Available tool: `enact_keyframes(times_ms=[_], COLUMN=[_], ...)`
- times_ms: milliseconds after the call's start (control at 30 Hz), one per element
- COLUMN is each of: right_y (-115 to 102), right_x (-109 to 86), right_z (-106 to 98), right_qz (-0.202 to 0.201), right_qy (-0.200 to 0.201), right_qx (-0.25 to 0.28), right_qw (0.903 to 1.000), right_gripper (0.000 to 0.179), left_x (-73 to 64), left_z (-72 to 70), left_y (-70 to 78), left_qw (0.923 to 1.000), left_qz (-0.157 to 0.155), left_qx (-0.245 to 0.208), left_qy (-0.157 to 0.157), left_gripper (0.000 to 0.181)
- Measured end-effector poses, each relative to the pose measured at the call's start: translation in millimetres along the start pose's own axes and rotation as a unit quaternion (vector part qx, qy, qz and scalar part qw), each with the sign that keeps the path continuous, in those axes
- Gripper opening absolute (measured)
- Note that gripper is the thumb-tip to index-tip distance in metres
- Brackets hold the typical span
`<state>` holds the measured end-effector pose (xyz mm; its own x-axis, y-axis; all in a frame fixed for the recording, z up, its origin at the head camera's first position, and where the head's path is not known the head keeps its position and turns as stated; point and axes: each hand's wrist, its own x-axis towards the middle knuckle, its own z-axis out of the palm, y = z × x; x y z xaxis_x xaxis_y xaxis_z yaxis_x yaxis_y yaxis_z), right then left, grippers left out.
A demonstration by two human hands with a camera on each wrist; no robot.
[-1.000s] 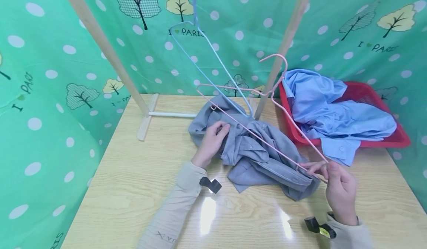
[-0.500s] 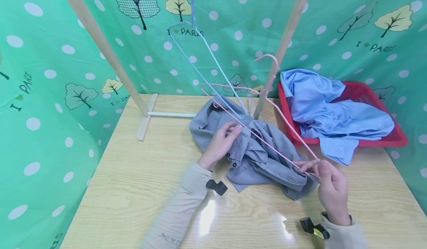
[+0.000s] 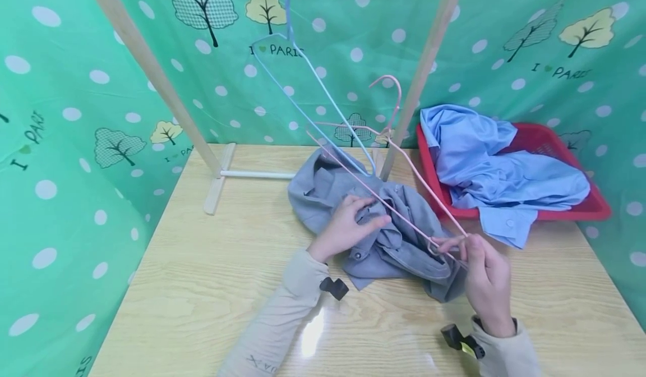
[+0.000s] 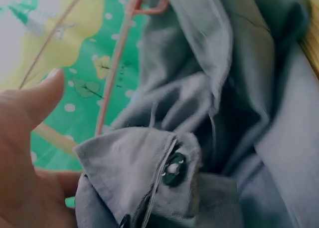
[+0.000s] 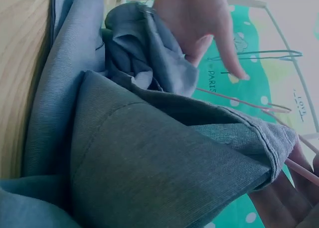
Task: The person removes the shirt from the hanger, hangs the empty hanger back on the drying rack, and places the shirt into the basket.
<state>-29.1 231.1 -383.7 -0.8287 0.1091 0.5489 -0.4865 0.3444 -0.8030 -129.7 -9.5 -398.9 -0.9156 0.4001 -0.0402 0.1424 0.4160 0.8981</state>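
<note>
A crumpled grey button-up shirt (image 3: 315, 197) lies on the table. My left hand (image 3: 343, 228) touches it, thumb (image 4: 47, 96) stretched away from the cloth. In the left wrist view the fingers lie partly behind a shirt corner (image 4: 129, 153) with a dark button. The pink hanger (image 3: 389, 132) slants over the shirt, hook upward. My right hand (image 3: 487, 279) grips the hanger's near end. In the right wrist view a folded shirt edge (image 5: 269, 143) reaches the right fingers (image 5: 279, 203); whether they also hold the cloth is unclear.
A blue hanger (image 3: 374, 170) hangs behind the shirt, between the posts (image 3: 151, 68) of a wooden stand. At the back right stands a red basket (image 3: 600, 208) with a light blue shirt (image 3: 530, 180) draped over its rim. A polka-dot green curtain (image 3: 60, 197) encloses the table.
The left hand has moved right along the grey shirt, and its thumb has spread. The right hand has drifted left, and the pink hanger's hook has shifted left with it.
</note>
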Motion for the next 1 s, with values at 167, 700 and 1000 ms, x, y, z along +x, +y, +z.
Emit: enact_keyframes(times_ms=[167,700,1000], right_y=[3,1,-1], right_x=[1.7,8.2,16.1], right_z=[0,0,-2], right_qz=[0.004,0.002,-0.021], right_qy=[0.006,-0.001,0.011], right_qx=[-0.035,-0.041,-0.007], right_qw=[0.9994,0.9991,0.9997], right_gripper=[0.036,0.034,0.035], left_x=[-3.6,-4.9,4.2], left_z=[2.6,6.8,27.7], left_y=[-5.7,-29.6,-34.4], left_qw=[0.9956,0.9589,0.9345], left_qz=[0.017,-0.012,0.0], left_qx=[0.088,0.284,0.351], left_qy=[-0.027,-0.003,0.061], left_gripper=[0.077,0.127,0.095])
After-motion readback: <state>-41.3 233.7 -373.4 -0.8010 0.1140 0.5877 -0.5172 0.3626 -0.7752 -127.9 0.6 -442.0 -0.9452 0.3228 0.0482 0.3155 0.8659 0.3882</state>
